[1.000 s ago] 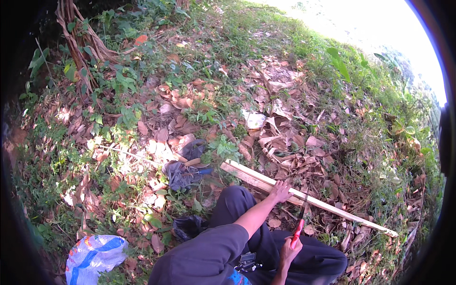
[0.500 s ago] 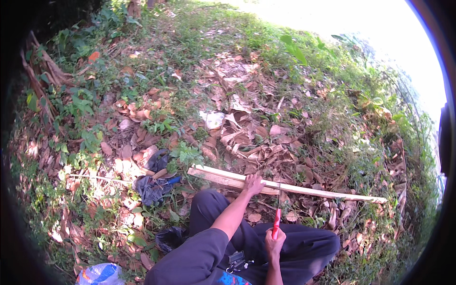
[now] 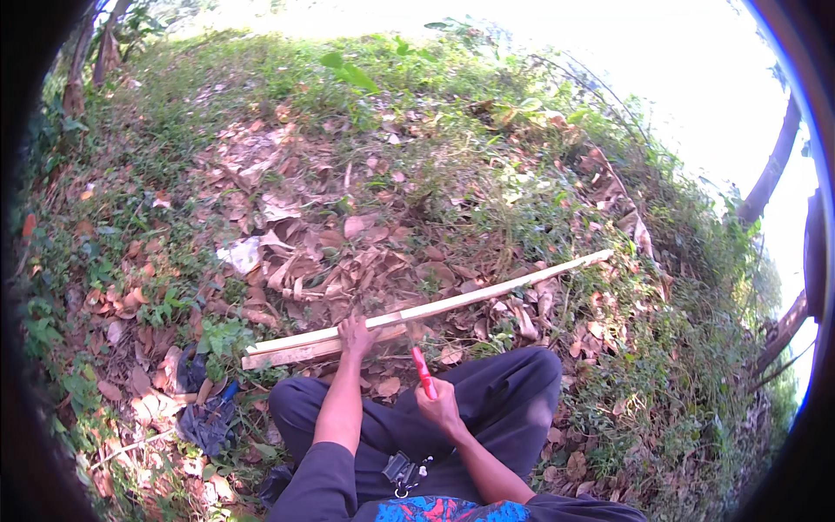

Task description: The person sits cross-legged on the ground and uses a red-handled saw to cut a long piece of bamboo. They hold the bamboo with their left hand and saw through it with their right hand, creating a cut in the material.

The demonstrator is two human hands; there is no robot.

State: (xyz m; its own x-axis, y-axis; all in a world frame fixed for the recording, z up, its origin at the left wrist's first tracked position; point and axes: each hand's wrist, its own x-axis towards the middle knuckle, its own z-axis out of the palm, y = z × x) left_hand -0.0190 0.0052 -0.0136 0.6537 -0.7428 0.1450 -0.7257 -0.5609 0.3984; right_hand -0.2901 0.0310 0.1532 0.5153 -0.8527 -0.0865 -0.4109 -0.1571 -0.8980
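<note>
A long pale wooden strip [image 3: 487,292] slants across in front of my crossed legs, its right end farther off. Under its left part lies a shorter, wider piece of wood [image 3: 291,352]. My left hand [image 3: 355,335] grips the long strip from above and holds it down against the shorter piece. To the right of it, my right hand [image 3: 437,402] is closed round the red handle of a saw [image 3: 423,370]. The saw's thin blade points away from me and meets the strip just right of my left hand; the blade's edge is too blurred to make out.
Dark plastic bags [image 3: 207,424] lie at the left, with a blue-handled tool [image 3: 230,391] and a wooden handle [image 3: 203,391] among them. Dry leaves [image 3: 326,270] and low weeds cover the ground. Keys on a ring [image 3: 403,472] rest at my lap.
My view has swung to the right, so the wood and bags appear farther left and the strip now slants the other way. Both hands keep their hold on strip and saw.
</note>
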